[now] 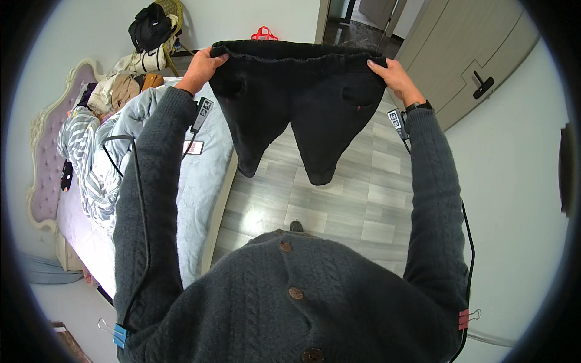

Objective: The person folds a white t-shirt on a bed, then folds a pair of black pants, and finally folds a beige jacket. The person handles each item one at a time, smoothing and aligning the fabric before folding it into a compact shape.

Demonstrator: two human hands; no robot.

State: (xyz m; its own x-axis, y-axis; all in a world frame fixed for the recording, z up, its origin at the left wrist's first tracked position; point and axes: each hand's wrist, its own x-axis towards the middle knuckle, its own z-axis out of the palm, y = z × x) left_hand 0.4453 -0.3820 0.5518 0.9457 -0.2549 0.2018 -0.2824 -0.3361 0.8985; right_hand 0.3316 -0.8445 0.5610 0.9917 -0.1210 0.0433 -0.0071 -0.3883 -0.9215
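Observation:
A pair of black trousers [290, 86] hangs in front of me, its waistband spread wide between my two hands. My left hand [202, 68] pinches the left end of the waistband, thumb on the near side. At the right end, my right hand [394, 78] grips the waistband in the same way. Both legs hang down and look short from above, their hems over the floor. The fingers behind the cloth are hidden.
Left of me stands a bed [199, 218] with a tufted headboard [47, 149], a rumpled striped quilt [91, 154] and a phone [194, 147]. A chair [174, 59] holds a black backpack [150, 29]. A wooden door [458, 59] is at the right. Cables run along both sleeves.

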